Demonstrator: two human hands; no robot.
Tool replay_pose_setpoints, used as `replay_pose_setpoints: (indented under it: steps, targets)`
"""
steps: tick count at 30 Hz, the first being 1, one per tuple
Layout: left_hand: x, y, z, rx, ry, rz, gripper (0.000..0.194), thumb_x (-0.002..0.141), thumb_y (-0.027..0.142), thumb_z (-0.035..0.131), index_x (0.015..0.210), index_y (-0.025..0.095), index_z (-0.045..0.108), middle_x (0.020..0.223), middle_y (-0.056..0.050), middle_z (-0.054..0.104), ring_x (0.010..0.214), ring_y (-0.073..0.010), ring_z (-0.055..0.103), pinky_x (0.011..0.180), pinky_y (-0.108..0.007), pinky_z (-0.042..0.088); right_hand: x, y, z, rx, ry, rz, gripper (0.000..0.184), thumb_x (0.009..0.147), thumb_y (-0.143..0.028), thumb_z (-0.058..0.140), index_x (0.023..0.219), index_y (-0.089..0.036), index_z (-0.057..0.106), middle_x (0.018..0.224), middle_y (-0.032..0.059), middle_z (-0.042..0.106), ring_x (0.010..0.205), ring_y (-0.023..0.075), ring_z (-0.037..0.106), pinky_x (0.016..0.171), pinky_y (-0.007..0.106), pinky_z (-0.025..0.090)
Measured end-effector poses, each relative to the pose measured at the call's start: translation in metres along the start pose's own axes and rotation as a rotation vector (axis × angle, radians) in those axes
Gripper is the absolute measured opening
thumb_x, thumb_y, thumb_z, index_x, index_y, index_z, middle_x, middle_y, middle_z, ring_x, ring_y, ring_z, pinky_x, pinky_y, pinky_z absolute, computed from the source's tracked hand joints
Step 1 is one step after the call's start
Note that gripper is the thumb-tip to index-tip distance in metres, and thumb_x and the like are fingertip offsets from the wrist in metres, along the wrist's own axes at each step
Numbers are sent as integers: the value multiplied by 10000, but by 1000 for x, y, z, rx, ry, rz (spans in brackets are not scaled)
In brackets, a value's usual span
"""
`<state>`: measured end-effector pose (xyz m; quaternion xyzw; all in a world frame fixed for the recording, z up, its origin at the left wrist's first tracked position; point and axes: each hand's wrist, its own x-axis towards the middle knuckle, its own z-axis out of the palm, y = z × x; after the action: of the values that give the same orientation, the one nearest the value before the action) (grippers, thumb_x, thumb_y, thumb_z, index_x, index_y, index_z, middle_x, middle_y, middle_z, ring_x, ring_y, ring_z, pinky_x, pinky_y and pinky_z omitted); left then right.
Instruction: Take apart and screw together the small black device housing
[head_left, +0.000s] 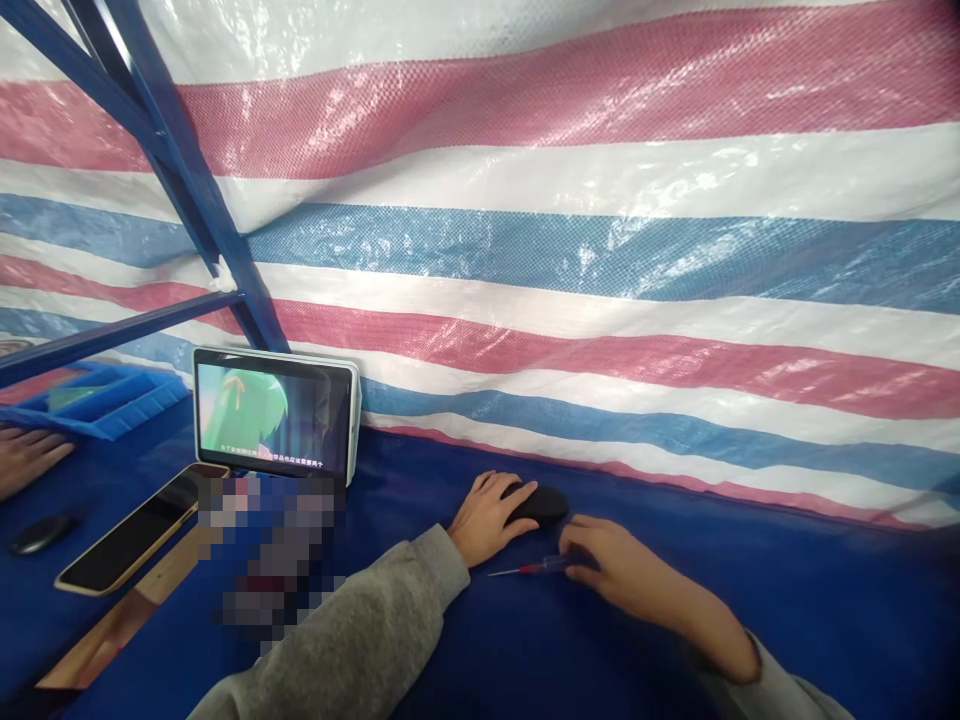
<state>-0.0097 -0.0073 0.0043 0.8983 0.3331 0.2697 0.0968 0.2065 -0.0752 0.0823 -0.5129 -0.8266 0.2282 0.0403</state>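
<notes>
A dark computer mouse (547, 505) lies on the blue tabletop, and my left hand (489, 520) grips its left side with the fingers over it and the thumb along the near edge. Just to the right, my right hand (611, 560) is closed round the clear handle of a slim screwdriver (531, 567). Its red collar and thin metal shaft point left, below my left hand and close to the tabletop. The fingers of the right hand hide part of the handle.
A tablet (274, 415) playing a cartoon stands at the back left. Before it lie a phone (142, 530) and a pixelated patch. Farther left are a dark mouse (43, 534), a blue divided tray (112, 405) and another person's hand (30, 455). A striped sheet (600, 250) hangs behind.
</notes>
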Motion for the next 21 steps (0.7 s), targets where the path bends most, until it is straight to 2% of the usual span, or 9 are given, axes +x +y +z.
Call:
replay_pose_setpoints:
  steps: [3,6,8,11,21]
  targets:
    - [0,1,1,1,0,13,501,926,498,514,1359,250,473,1232,-91,551,1159,-243,514,1050,-472,363,-2,-5,-28,153,74,25,201,885,-337,510,882,-222,675,689,-11,653,621,141,575,609,254,412]
    - [0,2,1,5,-5,43,496,931,492,507,1364,253,466,1235,-94,545,1166,-240,510,1064,-474,346,-1,-12,-58,240,283,51,283,887,-438,500,887,-219,680,740,0,685,620,141,576,593,250,426]
    - [0,2,0,8,-2,56,491,936,486,501,1368,256,463,1236,-96,540,1168,-240,504,1064,-470,343,3,-17,-71,203,454,72,297,876,-455,506,833,-213,671,703,3,673,605,145,565,595,257,428]
    - [0,3,-2,7,4,56,488,932,483,509,1362,254,473,1215,-95,546,1146,-242,507,1041,-458,359,11,-22,-79,103,586,119,275,864,-437,521,817,-217,680,639,-7,654,579,148,565,587,262,416]
    - [-1,2,-2,-2,6,63,497,926,496,511,1356,247,488,1184,-104,553,1100,-248,514,993,-445,390,21,-18,-65,-41,510,119,290,879,-400,465,806,-218,679,636,5,659,576,161,571,600,273,397]
